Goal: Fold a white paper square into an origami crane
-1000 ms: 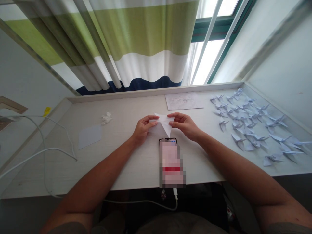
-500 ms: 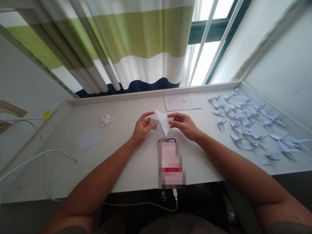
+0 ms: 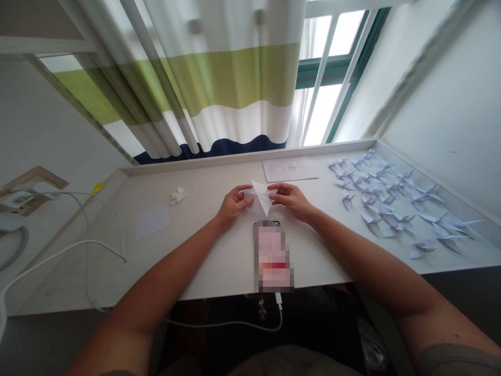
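Observation:
Between my hands is a piece of folded white paper (image 3: pixel 261 197), with a point at its top and another at its bottom. My left hand (image 3: pixel 234 206) pinches its left side between thumb and fingers. On the opposite side my right hand (image 3: pixel 291 201) grips the other edge the same way. Just below the paper lies a phone (image 3: pixel 273 256), its screen blurred out and a white charging cable (image 3: pixel 278 298) plugged into its lower end.
Several folded paper cranes (image 3: pixel 387 188) cover the desk's right side. A sheet with faint markings (image 3: pixel 290 169) lies at the back. To the left are a blank paper square (image 3: pixel 152 222), a crumpled tissue (image 3: pixel 177 196) and loose white cables (image 3: pixel 84 245). Curtains (image 3: pixel 230 78) hang behind.
The camera view has tilted upward a little, showing more curtain and the wall socket. The folded paper looks narrower, its sides drawn slightly inward, and both hands still hold it.

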A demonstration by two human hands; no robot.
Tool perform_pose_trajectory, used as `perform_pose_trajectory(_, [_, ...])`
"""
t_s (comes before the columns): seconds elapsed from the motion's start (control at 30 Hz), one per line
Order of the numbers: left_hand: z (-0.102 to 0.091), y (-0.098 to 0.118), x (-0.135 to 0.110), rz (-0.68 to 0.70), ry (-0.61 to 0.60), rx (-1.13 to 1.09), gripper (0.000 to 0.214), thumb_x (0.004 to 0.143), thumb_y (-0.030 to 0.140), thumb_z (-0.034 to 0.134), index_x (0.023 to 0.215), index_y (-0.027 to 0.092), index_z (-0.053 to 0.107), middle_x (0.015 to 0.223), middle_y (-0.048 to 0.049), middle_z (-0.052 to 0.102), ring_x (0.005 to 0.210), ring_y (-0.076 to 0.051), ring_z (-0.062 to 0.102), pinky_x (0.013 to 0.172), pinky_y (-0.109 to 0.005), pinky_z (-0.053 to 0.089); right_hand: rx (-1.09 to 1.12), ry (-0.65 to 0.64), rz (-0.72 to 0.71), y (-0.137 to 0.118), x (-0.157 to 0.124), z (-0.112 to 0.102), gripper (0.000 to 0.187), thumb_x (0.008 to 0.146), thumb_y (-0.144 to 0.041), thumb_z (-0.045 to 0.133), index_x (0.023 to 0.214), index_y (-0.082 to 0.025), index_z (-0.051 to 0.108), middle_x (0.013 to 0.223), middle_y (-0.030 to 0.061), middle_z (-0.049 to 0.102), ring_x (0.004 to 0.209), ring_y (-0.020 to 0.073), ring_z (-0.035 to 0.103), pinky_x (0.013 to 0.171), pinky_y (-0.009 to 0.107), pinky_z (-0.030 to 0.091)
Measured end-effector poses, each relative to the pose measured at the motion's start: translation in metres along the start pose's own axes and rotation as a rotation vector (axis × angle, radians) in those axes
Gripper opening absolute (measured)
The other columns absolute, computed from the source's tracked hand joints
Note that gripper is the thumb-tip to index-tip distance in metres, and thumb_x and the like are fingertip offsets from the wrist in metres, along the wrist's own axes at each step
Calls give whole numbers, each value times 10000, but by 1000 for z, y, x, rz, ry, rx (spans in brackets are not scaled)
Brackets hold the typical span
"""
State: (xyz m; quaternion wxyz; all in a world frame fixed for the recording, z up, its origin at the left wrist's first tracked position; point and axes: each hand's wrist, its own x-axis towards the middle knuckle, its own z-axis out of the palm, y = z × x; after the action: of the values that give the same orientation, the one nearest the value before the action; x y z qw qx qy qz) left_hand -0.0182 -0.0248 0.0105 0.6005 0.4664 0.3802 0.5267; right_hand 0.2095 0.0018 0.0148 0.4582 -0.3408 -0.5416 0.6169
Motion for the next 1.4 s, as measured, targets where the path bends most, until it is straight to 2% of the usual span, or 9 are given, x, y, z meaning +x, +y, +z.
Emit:
perform_pose_trajectory(0.2, [-3, 4, 8, -53, -6, -55, 604, 593, 318, 1009, 1119, 200, 736, 916, -21, 793, 803, -139, 688, 780, -272, 517, -20, 12, -15, -1, 0, -1, 438, 656, -409, 973, 1012, -213, 809, 906, 18, 767, 822, 160, 674, 771, 339, 605])
perform_pose_trajectory(0.37, [1, 0, 8, 32, 46, -18, 441, 611, 322, 999, 970, 190, 778, 900, -21, 784, 808, -143, 683, 785, -279, 524, -55, -10, -33, 1, -1, -2, 403, 702, -425, 952, 1019, -221, 810, 965, 35, 771, 848, 173, 685, 787, 361, 614])
perform_pose_trajectory(0.53, [3, -5, 9, 94, 89, 10, 340, 625, 320, 986, 857, 181, 780, 867, -18, 778, 783, -139, 676, 745, -265, 524, -93, 77, -66, 2, 1, -2, 388, 714, -466, 934, 982, -211, 818, 920, 43, 777, 799, 172, 681, 751, 362, 607])
perform_pose_trajectory(0.67, [2, -5, 9, 56, 76, 70, 391, 615, 305, 993, 928, 183, 793, 823, -9, 767, 707, -134, 664, 704, -273, 533, -103, 128, -80, 1, 2, -5, 393, 705, -466, 937, 977, -205, 822, 877, 41, 776, 747, 160, 668, 719, 349, 589])
perform_pose_trajectory(0.77, [2, -2, 8, 64, 40, 54, 395, 622, 300, 995, 942, 187, 792, 951, -34, 798, 821, -167, 714, 777, -303, 571, -116, 109, -79, -2, 1, -6, 409, 702, -477, 940, 989, -210, 825, 856, 32, 768, 733, 156, 656, 719, 349, 585])
perform_pose_trajectory(0.87, [4, -2, 7, 82, 44, 35, 388, 615, 306, 997, 925, 187, 797, 991, -45, 806, 874, -183, 725, 805, -317, 582, -135, 76, -77, -3, -1, -5, 431, 708, -485, 939, 1028, -218, 829, 840, 21, 761, 729, 156, 649, 733, 355, 583])
perform_pose_trajectory(1.13, [2, -5, 8, 86, 184, 132, 428, 594, 360, 1001, 952, 176, 857, 826, -41, 786, 688, -142, 651, 665, -286, 538, -200, 114, -102, -4, -1, -5, 395, 720, -490, 928, 985, -211, 835, 819, 36, 763, 728, 171, 663, 730, 370, 582])
perform_pose_trajectory(1.4, [3, -4, 8, 90, 156, 97, 372, 600, 389, 998, 886, 193, 865, 827, -58, 805, 747, -173, 688, 706, -309, 561, -203, 112, -95, -5, -1, -4, 385, 715, -511, 919, 943, -212, 835, 806, 31, 754, 704, 160, 653, 714, 364, 580])
